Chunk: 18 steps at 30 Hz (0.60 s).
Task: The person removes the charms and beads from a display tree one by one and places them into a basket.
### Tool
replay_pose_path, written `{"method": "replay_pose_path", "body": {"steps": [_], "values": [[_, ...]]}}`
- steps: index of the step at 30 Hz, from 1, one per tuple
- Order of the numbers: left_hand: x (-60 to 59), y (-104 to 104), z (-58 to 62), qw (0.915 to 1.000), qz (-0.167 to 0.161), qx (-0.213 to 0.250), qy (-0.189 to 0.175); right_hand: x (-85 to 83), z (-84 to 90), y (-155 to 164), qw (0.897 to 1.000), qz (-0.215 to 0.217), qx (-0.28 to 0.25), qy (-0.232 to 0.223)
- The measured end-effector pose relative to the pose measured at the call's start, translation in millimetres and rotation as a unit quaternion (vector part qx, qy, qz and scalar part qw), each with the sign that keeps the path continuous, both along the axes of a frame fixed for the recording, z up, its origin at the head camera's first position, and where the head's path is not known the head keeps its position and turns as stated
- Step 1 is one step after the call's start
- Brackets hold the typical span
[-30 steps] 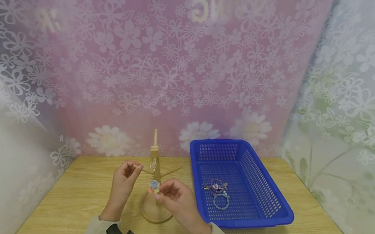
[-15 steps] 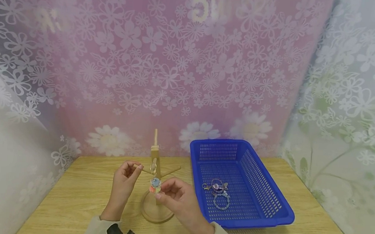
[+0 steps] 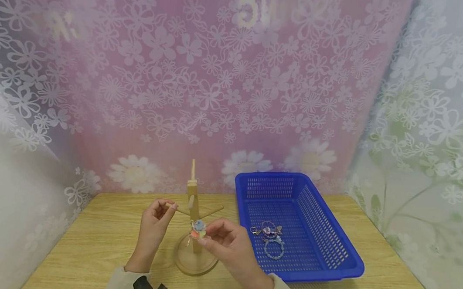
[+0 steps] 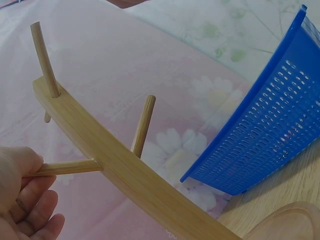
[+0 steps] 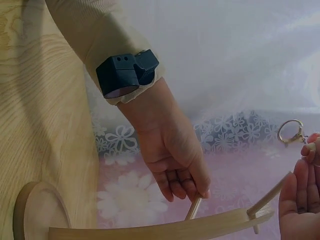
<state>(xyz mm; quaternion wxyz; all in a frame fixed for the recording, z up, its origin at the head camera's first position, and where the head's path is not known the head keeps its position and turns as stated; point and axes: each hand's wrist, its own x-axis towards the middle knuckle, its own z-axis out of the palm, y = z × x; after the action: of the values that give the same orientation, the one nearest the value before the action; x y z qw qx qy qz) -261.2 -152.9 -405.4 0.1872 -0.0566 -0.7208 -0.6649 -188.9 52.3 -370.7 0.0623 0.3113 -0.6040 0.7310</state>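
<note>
My left hand (image 3: 155, 223) pinches the left peg (image 4: 70, 167) of a wooden peg stand (image 3: 192, 199) between thumb and index finger. Just in front of the stand's post, my right hand (image 3: 230, 245) holds a keychain (image 3: 199, 226) by its blue, coral and yellow charm. In the right wrist view, the keychain's gold ring (image 5: 290, 131) sticks out free beyond the right fingertips (image 5: 311, 150), apart from the stand's pegs. Those fingers hide most of the charm there.
To the right of the stand sits a blue perforated basket (image 3: 340, 244). Inside it lie a pale blue beaded bracelet (image 3: 274, 249) and a purple trinket (image 3: 267, 230) with a gold ring. The stand's round base (image 3: 195, 265) rests on the wood-grain table (image 3: 77, 245).
The right hand has shifted slightly right and the keychain with it. Its ring, earlier upright above the charm beside the post, now hangs lower left. The left hand has stayed on the peg.
</note>
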Motion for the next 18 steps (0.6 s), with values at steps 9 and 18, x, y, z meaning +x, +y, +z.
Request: {"method": "replay_pose_path", "body": {"steps": [9, 18], "values": [[-3.4, 0, -4.3, 0.9999, 0.009, 0.005, -0.003, -3.2, -12.1, 24, 0.997, -0.037, 0.034, -0.05], [-1.0, 1, -2.6, 0.9999, 0.01, -0.002, 0.008, -9.1, -22.2, 52, 0.995, -0.056, 0.052, -0.068]]}}
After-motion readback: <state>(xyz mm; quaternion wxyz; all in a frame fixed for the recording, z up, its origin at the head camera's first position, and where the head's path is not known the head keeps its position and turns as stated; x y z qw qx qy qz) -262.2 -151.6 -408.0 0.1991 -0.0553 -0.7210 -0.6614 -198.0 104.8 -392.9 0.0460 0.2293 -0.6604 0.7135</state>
